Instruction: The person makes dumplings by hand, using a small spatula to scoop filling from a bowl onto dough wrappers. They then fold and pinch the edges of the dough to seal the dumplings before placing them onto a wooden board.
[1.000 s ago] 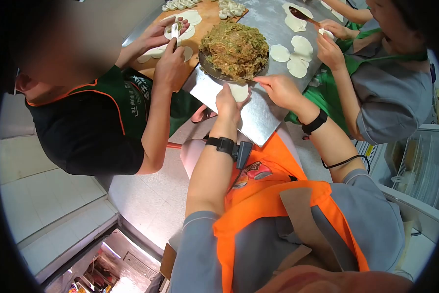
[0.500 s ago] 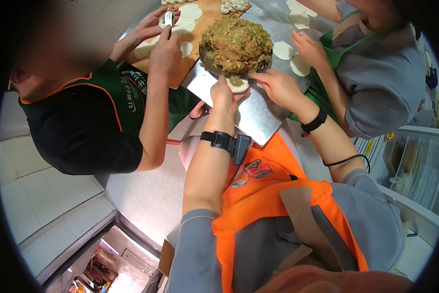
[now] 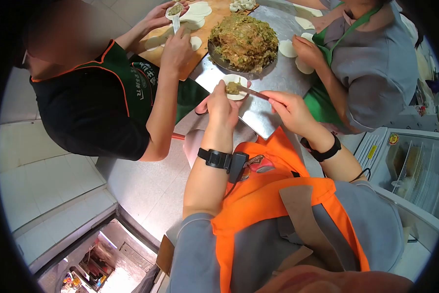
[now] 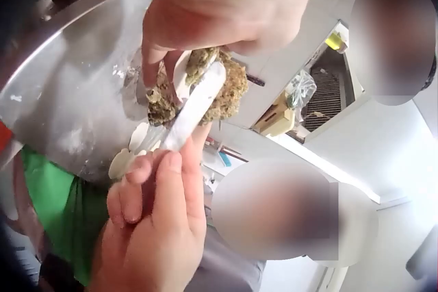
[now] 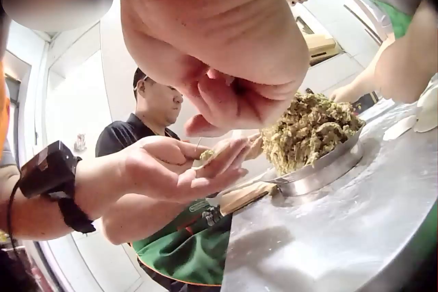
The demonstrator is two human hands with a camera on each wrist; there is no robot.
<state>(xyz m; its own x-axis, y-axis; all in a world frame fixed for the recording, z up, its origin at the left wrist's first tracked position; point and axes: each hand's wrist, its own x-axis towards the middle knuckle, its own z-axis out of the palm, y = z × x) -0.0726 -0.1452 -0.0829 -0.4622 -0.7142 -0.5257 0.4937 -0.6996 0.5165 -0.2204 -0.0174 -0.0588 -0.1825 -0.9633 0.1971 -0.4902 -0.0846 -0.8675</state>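
My left hand [image 3: 220,106] holds a round white dough wrapper [image 3: 241,93], its thumb at the edge and fingers beneath. Greenish filling [image 3: 232,88] lies on the wrapper, with the flat tip of a spatula [image 3: 254,93] against it. The spatula's handle is pinched in my right hand [image 3: 290,110]. In the left wrist view, the pale blade [image 4: 198,104] crosses in front of the wrapper [image 4: 181,78]. The right wrist view has my curled right hand [image 5: 219,45] above the left hand [image 5: 164,169]; the spatula is hidden there.
A heaped mound of filling [image 3: 244,41] sits in a metal pan just beyond my hands. Wrappers [image 3: 196,22] lie on a wooden board [image 3: 187,66] at the left, others on the metal table [image 3: 283,73]. One person works at each side.
Both my hands have drawn back from the mound toward my body. The wrapper, bare at first, now carries filling with the spatula on it. The person at the right no longer holds up the dark spoon.
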